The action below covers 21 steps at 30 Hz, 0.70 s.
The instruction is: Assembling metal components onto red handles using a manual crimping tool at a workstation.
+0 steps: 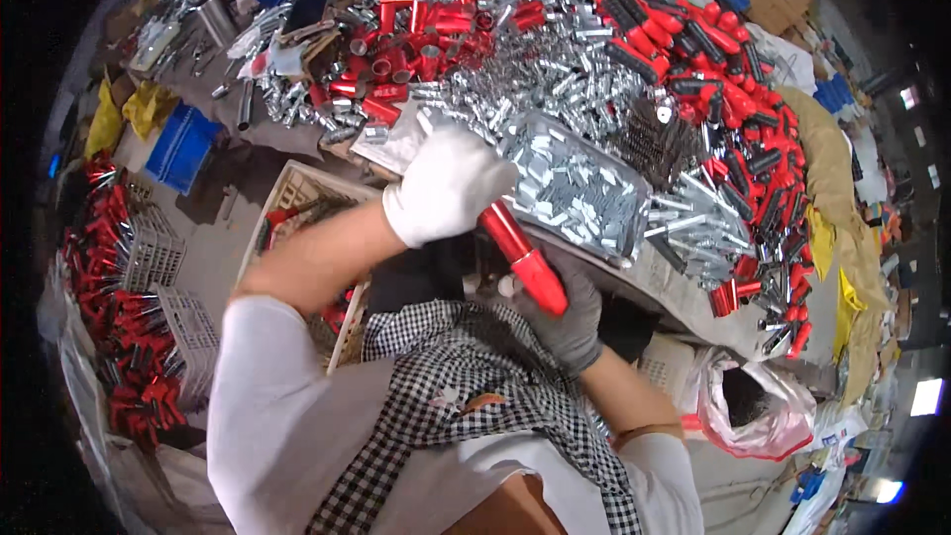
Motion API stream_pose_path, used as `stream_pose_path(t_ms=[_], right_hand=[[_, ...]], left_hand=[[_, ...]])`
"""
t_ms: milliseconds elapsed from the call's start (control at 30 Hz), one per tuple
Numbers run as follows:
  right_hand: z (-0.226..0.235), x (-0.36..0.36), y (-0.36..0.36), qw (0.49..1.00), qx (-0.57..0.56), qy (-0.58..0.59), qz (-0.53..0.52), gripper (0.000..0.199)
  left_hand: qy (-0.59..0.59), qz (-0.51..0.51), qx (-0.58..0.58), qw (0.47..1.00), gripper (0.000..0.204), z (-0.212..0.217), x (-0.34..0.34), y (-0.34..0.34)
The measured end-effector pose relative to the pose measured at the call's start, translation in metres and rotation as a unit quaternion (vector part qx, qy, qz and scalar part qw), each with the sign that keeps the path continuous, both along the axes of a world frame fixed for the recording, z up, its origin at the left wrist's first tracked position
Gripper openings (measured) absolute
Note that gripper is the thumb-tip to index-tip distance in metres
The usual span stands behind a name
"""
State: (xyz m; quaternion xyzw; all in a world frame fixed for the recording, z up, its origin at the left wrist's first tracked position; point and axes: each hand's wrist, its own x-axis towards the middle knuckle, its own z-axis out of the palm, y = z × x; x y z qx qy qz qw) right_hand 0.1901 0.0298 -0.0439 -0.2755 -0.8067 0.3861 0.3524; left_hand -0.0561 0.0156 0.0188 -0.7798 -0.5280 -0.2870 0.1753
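A red tube with a tapered red tip slants down between my two gloved hands. My left hand, in a white glove, is closed at the tube's upper end, and hides that end. Lower down, my right hand, in a grey glove, is closed about the tapered end from behind; its fingers are partly hidden. Just beyond the hands, on the bench, a clear plastic tray holds many small silver metal pieces. Loose red tube sections are heaped past my left hand.
A large pile of red and black handles covers the bench's right side. Silver rods lie beside the tray. At left stand a blue box and crates among red parts. A plastic bag sits at lower right.
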Motion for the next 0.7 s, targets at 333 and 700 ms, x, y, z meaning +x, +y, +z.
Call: stream_pose_path(t_ms=[333,700], right_hand=[[-0.002,-0.070,0.010,0.884,0.253,-0.139,0.369,0.068],[0.023,-0.207,0.117,0.793,0.299,-0.507,0.158,0.042]], left_hand=[[-0.823,-0.071,-0.173,0.537,0.041,-0.003,-0.013,-0.071],[-0.679,-0.126,-0.422,0.587,0.025,-0.029,-0.018,-0.072]])
